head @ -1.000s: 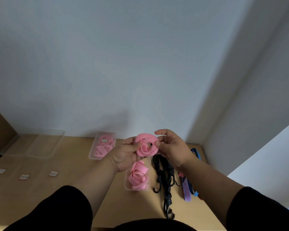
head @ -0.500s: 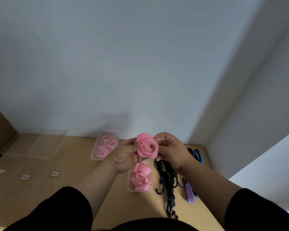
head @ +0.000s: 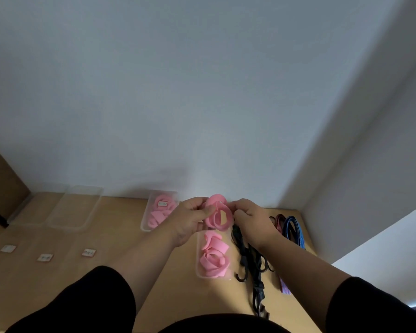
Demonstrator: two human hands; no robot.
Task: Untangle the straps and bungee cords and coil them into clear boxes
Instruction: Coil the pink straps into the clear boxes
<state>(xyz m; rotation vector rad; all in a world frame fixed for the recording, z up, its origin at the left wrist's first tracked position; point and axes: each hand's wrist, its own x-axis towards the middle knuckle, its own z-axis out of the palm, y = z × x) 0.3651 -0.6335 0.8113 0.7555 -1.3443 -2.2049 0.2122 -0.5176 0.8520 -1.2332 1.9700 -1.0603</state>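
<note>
Held coil: pink strap (head: 218,213) raised above the surface (head: 120,255), so the loops stay wound.
Left hand (head: 190,221): fingers pinch the coil's left side.
Right hand (head: 251,221): fingers pinch its right edge, likely tucking the end.
Box below (head: 198,272): clear, already holds pink coils; little room left.
Right edge: black bungee cords (head: 250,255) crowd the box; wall close behind.

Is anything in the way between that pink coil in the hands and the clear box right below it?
Nothing visible blocks it. The pink coil is held just above the clear box, but two coiled pink straps already fill most of it.
</note>
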